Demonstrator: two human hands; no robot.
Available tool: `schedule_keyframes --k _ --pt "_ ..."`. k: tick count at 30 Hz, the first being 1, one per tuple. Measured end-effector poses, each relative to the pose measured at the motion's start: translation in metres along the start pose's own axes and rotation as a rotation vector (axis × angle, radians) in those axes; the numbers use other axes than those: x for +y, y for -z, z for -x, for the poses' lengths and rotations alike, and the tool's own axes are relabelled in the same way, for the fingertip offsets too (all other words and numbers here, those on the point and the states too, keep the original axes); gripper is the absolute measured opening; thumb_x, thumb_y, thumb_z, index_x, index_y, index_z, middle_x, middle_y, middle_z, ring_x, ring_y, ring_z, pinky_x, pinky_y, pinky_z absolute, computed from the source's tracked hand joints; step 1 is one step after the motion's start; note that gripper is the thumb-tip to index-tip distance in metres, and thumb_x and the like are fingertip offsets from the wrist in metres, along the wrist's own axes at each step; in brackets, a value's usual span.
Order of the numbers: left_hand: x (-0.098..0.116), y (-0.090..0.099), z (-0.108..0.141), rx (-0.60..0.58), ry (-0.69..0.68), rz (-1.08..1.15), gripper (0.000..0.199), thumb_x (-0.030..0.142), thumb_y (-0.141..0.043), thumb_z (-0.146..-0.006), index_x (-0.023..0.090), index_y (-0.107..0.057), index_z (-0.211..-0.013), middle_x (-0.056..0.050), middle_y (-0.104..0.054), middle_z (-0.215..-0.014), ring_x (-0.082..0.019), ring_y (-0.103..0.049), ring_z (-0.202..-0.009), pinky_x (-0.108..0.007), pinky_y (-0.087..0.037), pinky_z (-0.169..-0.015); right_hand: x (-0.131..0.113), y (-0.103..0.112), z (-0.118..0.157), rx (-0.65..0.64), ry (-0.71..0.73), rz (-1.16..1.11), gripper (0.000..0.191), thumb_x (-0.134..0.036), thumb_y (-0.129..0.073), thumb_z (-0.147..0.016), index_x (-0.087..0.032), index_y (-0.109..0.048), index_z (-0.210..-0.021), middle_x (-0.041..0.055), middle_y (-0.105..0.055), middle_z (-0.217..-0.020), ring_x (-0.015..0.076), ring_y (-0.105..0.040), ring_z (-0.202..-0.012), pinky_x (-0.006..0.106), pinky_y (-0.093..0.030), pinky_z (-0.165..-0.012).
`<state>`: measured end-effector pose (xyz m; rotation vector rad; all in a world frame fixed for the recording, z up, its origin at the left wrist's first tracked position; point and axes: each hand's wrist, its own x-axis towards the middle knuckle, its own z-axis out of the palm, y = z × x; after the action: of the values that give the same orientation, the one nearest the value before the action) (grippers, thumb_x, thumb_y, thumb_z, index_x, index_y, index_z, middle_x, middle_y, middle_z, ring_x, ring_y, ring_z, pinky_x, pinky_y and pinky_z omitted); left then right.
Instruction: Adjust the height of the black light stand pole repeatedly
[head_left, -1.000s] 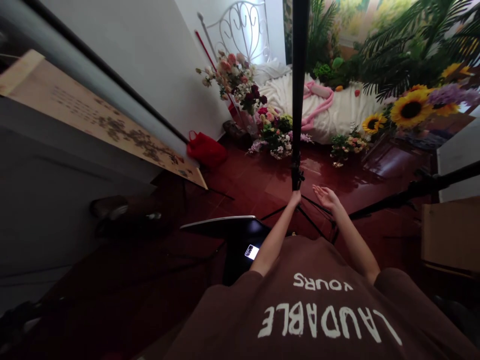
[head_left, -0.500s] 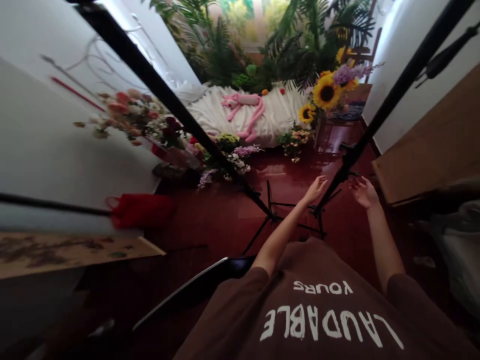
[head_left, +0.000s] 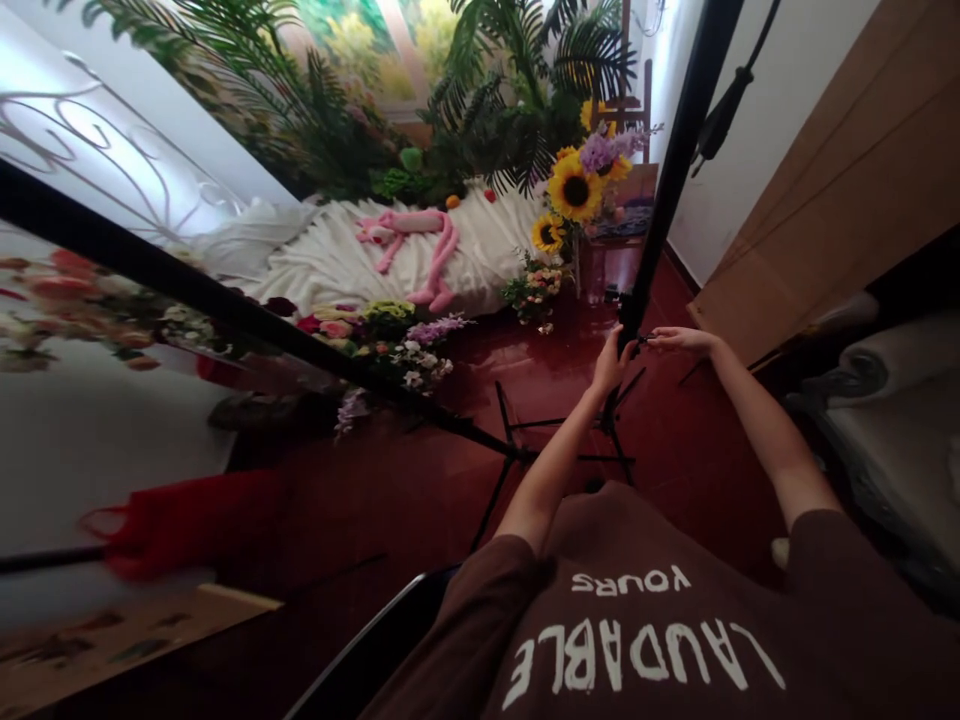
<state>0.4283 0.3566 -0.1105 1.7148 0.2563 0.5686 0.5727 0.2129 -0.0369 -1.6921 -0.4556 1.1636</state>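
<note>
Left hand (head_left: 611, 366) is resting against the lower pole of the near-right tripod stand (head_left: 664, 205); cannot tell how far its grip is closing around the shaft. Right hand (head_left: 686, 342) is reaching across from the opposite side, grip narrow, fingertips pinching at a small black knob (head_left: 643, 340) on the stand. The stand is slanting through the view, its legs spreading on the red floor (head_left: 555, 355); a power cord (head_left: 721, 118) is hanging just beside the pole. A second pole (head_left: 180, 285) is slanting in from the left. Sunflowers (head_left: 575, 188) are showing beyond the hands, a pink plush toy (head_left: 444, 240) lying on white cloth (head_left: 326, 250).
</note>
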Motion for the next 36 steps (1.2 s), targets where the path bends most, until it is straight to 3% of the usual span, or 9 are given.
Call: schedule_keyframes --k 3,8,11,14,16,20,27,32,36 --pt "0.002 -0.001 -0.001 0.010 0.005 -0.008 0.050 0.042 -0.057 -0.095 0.023 -0.049 -0.141 -0.013 -0.063 -0.136 -0.027 -0.060 -0.124 -0.042 -0.045 -0.108 0.005 0.000 -0.001 0.076 0.202 0.175 0.025 -0.027 -0.083 -0.067 -0.018 -0.072 -0.087 0.0003 -0.072 -0.077 0.0128 -0.064 -0.067 0.023 -0.052 -0.065" --pt "0.009 0.002 0.000 0.013 0.042 -0.086 0.051 0.043 -0.061 -0.093 0.023 -0.053 -0.139 -0.013 -0.069 -0.125 -0.028 -0.067 -0.113 -0.041 -0.049 -0.100 0.029 -0.020 0.010 0.500 0.581 0.528 0.019 -0.030 -0.081 -0.076 -0.024 -0.079 -0.094 0.0056 -0.077 -0.099 0.0200 -0.070 -0.088 0.032 -0.055 -0.086" --pt "0.014 0.004 0.001 0.060 -0.007 -0.190 0.048 0.044 -0.064 -0.092 0.022 -0.059 -0.133 -0.014 -0.069 -0.126 -0.029 -0.068 -0.114 -0.040 -0.051 -0.099 0.048 -0.033 0.013 0.700 0.671 0.726 0.022 -0.031 -0.068 -0.091 -0.030 -0.079 -0.110 0.0045 -0.076 -0.119 0.0231 -0.070 -0.108 0.035 -0.054 -0.095" --pt "0.016 0.006 -0.003 0.091 -0.111 -0.336 0.042 0.043 -0.061 -0.094 0.018 -0.062 -0.128 -0.016 -0.067 -0.131 -0.028 -0.065 -0.121 -0.040 -0.051 -0.103 0.063 -0.042 0.011 0.816 0.702 0.873 0.031 -0.031 -0.057 -0.099 -0.028 -0.073 -0.124 0.0039 -0.072 -0.128 0.0227 -0.071 -0.111 0.034 -0.055 -0.095" --pt "0.016 0.007 -0.008 0.108 -0.172 -0.404 0.040 0.043 -0.059 -0.095 0.017 -0.063 -0.124 -0.017 -0.069 -0.126 -0.027 -0.066 -0.121 -0.043 -0.048 -0.108 0.068 -0.045 0.009 0.837 0.732 0.936 0.035 -0.032 -0.051 -0.102 -0.026 -0.070 -0.130 0.0042 -0.069 -0.132 0.0223 -0.072 -0.112 0.032 -0.057 -0.094" --pt "0.021 0.006 -0.022 0.139 -0.285 -0.393 0.037 0.046 -0.060 -0.094 0.018 -0.063 -0.119 -0.011 -0.074 -0.105 -0.022 -0.072 -0.099 -0.049 -0.039 -0.119 0.072 -0.047 0.013 0.833 0.751 0.948 0.045 -0.044 -0.043 -0.105 -0.024 -0.064 -0.139 0.0061 -0.070 -0.130 0.0225 -0.074 -0.107 0.030 -0.059 -0.088" --pt "0.059 -0.011 -0.058 0.162 -0.313 -0.037 0.043 0.054 -0.041 -0.101 0.023 -0.053 -0.129 -0.004 -0.068 -0.089 -0.014 -0.070 -0.080 -0.033 -0.057 -0.085 0.070 -0.048 0.016 0.820 0.654 0.769 0.057 -0.059 -0.040 -0.102 -0.022 -0.068 -0.134 0.0100 -0.079 -0.108 0.0242 -0.077 -0.091 0.031 -0.057 -0.079" --pt "0.085 -0.009 -0.073 0.097 -0.308 0.086 0.048 0.061 -0.041 -0.098 0.022 -0.052 -0.123 0.002 -0.058 -0.073 -0.011 -0.062 -0.062 -0.027 -0.055 -0.070 0.060 -0.049 0.012 0.748 0.564 0.563 0.060 -0.070 -0.042 -0.096 -0.021 -0.072 -0.114 0.0087 -0.079 -0.092 0.0224 -0.076 -0.083 0.029 -0.054 -0.074" --pt "0.089 -0.006 -0.073 0.099 -0.325 0.106 0.052 0.065 -0.041 -0.096 0.021 -0.053 -0.120 0.003 -0.055 -0.070 -0.012 -0.059 -0.059 -0.028 -0.053 -0.064 0.045 -0.051 0.007 0.695 0.461 0.431 0.053 -0.068 -0.046 -0.096 -0.020 -0.064 -0.082 0.0039 -0.073 -0.072 0.0170 -0.070 -0.068 0.025 -0.048 -0.067"
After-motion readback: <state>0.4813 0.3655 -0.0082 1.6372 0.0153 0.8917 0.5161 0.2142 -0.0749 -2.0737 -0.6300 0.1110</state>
